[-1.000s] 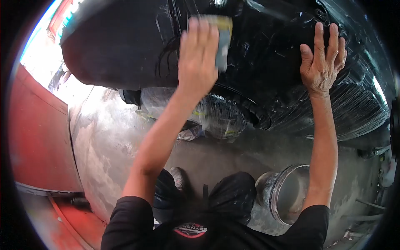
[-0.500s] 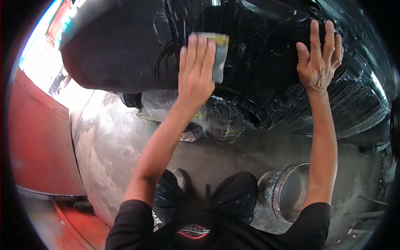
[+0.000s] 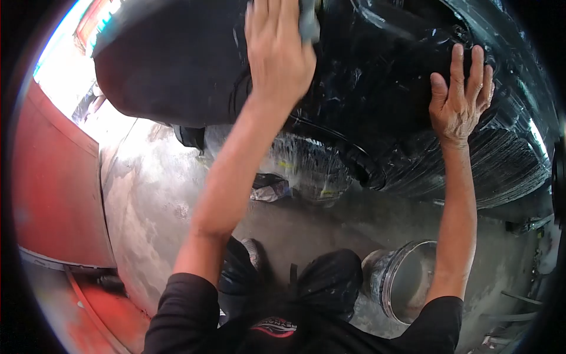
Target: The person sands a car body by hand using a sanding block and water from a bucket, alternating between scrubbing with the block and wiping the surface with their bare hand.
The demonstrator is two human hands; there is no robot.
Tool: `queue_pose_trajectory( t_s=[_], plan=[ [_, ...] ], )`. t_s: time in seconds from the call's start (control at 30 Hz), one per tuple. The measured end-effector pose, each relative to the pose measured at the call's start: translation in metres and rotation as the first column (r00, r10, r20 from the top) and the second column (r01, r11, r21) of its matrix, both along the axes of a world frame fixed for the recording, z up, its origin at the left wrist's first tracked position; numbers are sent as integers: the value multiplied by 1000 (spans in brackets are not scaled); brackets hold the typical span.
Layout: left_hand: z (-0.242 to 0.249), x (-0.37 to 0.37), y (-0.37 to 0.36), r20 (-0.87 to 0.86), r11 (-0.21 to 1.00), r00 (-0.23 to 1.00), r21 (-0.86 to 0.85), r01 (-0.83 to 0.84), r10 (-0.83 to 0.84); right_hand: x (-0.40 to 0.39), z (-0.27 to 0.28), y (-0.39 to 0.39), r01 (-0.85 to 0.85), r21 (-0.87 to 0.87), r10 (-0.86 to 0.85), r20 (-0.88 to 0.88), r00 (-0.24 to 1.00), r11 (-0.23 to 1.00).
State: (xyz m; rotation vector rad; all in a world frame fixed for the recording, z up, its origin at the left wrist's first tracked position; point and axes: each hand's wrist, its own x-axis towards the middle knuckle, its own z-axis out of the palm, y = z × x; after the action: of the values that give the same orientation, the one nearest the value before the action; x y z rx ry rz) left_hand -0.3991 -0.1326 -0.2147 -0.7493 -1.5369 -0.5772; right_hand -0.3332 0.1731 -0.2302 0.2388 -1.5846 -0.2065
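My left hand (image 3: pixel 277 56) lies flat over a grey sheet of sandpaper (image 3: pixel 309 22), pressing it to the wet black car panel (image 3: pixel 371 76). Only the sheet's right part shows, beside the fingers; the rest is under the hand or beyond the top edge of the view. Farther right, my right hand (image 3: pixel 461 97) rests on the same panel with fingers spread and nothing in it. Whitish wet streaks mark the black surface around both hands.
A bucket (image 3: pixel 407 283) of cloudy liquid stands on the concrete floor by my right knee. Below the panel is a wheel with a streaked cover (image 3: pixel 306 159). A red panel (image 3: pixel 59 177) stands at the left.
My left hand has slid up the panel with the sandpaper, toward the top edge of the view. My right hand remains spread on the panel, while the whole view has shifted slightly.
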Motion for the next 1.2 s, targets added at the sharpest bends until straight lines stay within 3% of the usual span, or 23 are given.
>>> queue_pose_trajectory(
  t_s=[0.13,0.23,0.33,0.4,0.47,0.57,0.67,0.7,0.77,0.87,0.93,1.0,1.1,1.2],
  plan=[
    [-15,-4,-1,8,1000,1000,-20,-10,10,0,0,0,-14,-8,14,11,1000,1000],
    [-105,8,-11,79,992,992,-91,-89,96,-1,-1,2,-8,-9,8,7,1000,1000],
    [-72,-2,-16,8,985,997,-154,-80,82,-3,-2,3,-33,-11,33,-8,999,999],
    [-21,-5,-5,-121,985,992,-160,-66,47,-2,1,2,-3,12,3,-21,1000,1000],
    [-15,-10,-4,-165,985,986,-162,-60,33,1,0,-1,13,20,-13,-12,1000,1000],
    [-45,6,-25,-8,987,1000,-161,-16,15,3,3,-5,3,18,-3,-29,1000,1000],
    [-68,4,-27,-8,973,994,-204,-108,109,4,1,-5,32,1,-32,-10,999,999],
    [-62,-11,-26,-66,977,996,-200,-77,65,4,-1,-2,48,3,-48,-1,999,999],
    [0,-10,-9,-142,982,989,-182,-58,32,2,-1,1,9,0,-9,8,1000,1000],
    [10,-5,5,-89,996,996,-83,-30,23,4,1,-2,13,-16,-13,14,1000,1000],
    [-26,5,-4,28,997,1000,-72,-4,6,6,0,-2,34,-30,-33,28,999,999],
    [-83,5,-14,94,992,992,-101,-78,88,7,-2,-2,61,-46,-59,38,998,997],
    [-51,3,-14,29,997,999,-66,-32,34,6,-1,-4,55,-41,-54,35,998,998],
    [10,-8,-6,-76,997,994,17,-79,80,6,1,-4,40,-33,-39,31,999,999]
  ],
)
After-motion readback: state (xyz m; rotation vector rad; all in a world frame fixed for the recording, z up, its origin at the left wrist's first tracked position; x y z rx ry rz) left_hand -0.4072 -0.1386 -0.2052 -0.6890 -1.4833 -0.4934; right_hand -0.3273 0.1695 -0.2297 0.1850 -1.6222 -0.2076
